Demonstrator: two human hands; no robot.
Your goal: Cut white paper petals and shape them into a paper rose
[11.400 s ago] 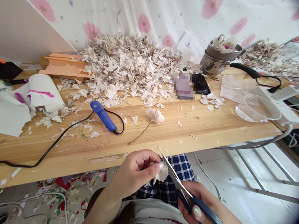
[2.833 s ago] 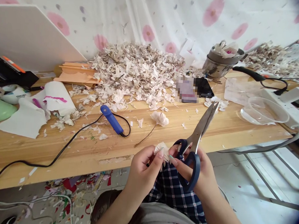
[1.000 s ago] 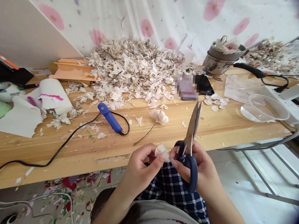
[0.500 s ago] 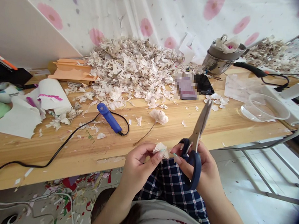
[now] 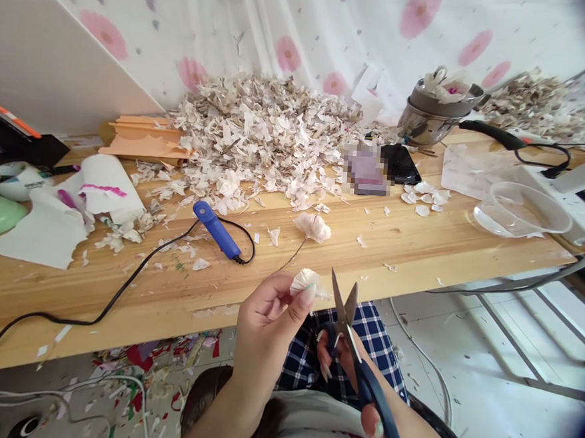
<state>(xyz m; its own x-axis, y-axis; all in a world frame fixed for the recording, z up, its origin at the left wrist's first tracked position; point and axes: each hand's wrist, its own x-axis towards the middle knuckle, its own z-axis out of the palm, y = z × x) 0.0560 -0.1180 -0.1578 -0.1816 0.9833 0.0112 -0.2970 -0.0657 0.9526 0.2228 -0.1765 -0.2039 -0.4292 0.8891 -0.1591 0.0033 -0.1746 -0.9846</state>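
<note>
Between the thumb and fingers of my left hand (image 5: 268, 317) is a small pleated piece of cream paper (image 5: 305, 282), fanned out like a petal. My right hand (image 5: 352, 370) grips dark blue-handled scissors (image 5: 345, 311), fingers through the loops. The blades are parted and point up, just right of the paper and apart from it. Beyond my hands a white paper flower (image 5: 312, 227) lies on the table on a thin brown stem. Left of it rests a blue handheld tool (image 5: 216, 230) with a black cord.
A wooden table (image 5: 157, 296) bears a big heap of paper scraps (image 5: 258, 136). Behind stand a metal pot (image 5: 430, 115) and a black phone (image 5: 400, 164). Clear plastic containers (image 5: 521, 211) and a power strip (image 5: 549, 197) lie right; a paper roll (image 5: 109, 186) lies left.
My right hand has drawn away from the paper and lowered, turning the scissors so their blades now stand parted beside it. My left hand still holds the paper, moved slightly left and up.
</note>
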